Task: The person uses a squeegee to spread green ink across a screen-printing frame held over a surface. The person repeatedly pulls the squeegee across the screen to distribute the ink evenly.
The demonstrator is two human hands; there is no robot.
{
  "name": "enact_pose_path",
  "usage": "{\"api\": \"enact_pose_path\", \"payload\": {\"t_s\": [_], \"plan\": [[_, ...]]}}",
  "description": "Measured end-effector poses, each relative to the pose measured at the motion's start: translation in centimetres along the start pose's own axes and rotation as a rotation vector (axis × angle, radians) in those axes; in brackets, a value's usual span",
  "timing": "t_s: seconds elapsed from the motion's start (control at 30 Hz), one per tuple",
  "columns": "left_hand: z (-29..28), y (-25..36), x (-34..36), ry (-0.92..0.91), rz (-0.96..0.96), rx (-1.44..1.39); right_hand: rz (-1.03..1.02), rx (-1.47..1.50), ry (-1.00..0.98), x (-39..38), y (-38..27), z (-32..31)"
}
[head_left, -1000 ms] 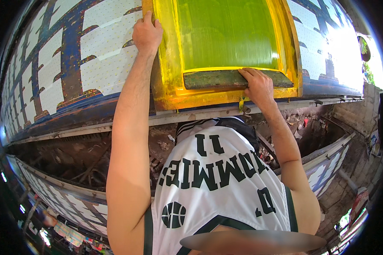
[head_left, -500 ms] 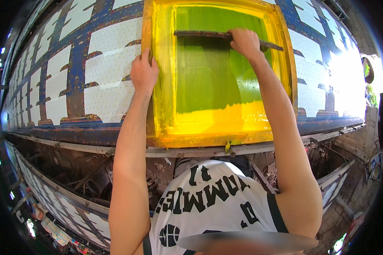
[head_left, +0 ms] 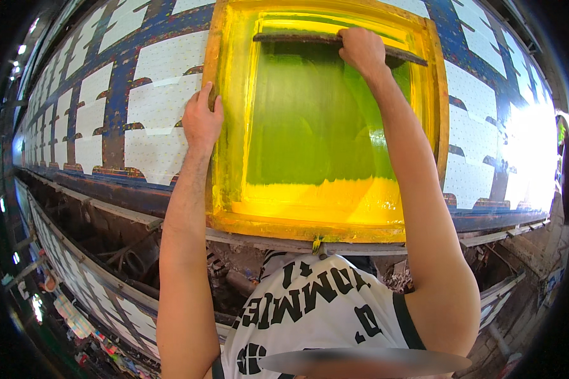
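Observation:
A wooden-edged screen-printing frame [head_left: 440,120] coated in yellow lies on the long table in front of me. Its mesh [head_left: 316,120] looks green in the middle, with bright yellow ink [head_left: 335,205] along the near side and a thin yellow band at the far side. My right hand [head_left: 363,52] is closed round a dark, long-bladed squeegee [head_left: 291,38], which lies crosswise near the frame's far end. At the frame's left rail my left hand [head_left: 202,123] grips the edge, its fingertips partly hidden.
White dotted cut pieces [head_left: 164,95] lie in rows on the blue, ink-stained table [head_left: 115,107] on both sides of the frame. A metal rail [head_left: 373,249] runs along the near edge. Another table with white pieces [head_left: 76,265] stands at the lower left. Strong glare covers the right end.
My right hand has pushed the squeegee farther away, toward the frame's far end. My left hand stays at the left rail. The whole view has shifted slightly.

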State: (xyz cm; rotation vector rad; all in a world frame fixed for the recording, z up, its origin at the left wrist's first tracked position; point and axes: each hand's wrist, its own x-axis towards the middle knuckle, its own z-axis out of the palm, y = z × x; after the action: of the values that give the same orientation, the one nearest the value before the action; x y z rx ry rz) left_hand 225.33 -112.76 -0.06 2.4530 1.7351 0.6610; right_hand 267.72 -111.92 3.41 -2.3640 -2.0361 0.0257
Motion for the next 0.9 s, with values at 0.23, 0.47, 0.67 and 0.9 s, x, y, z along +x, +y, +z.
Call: {"api": "enact_pose_path", "payload": {"t_s": [0.23,0.47,0.67,0.9], "plan": [[-0.2,0.4,0.2,0.002,-0.004,0.001,-0.069,0.025,0.042,2.2,1.7,-2.0],[-0.5,0.7,0.0,-0.029,-0.043,-0.039,-0.035,0.023,0.292,8.6,3.7,-0.3],[-0.4,0.5,0.0,0.005,-0.020,-0.024,-0.016,-0.041,0.184,9.6,3.4,1.3],[-0.4,0.3,-0.2,-0.001,-0.006,-0.034,-0.094,0.001,-0.042,1.5,0.7,-1.0]]}}
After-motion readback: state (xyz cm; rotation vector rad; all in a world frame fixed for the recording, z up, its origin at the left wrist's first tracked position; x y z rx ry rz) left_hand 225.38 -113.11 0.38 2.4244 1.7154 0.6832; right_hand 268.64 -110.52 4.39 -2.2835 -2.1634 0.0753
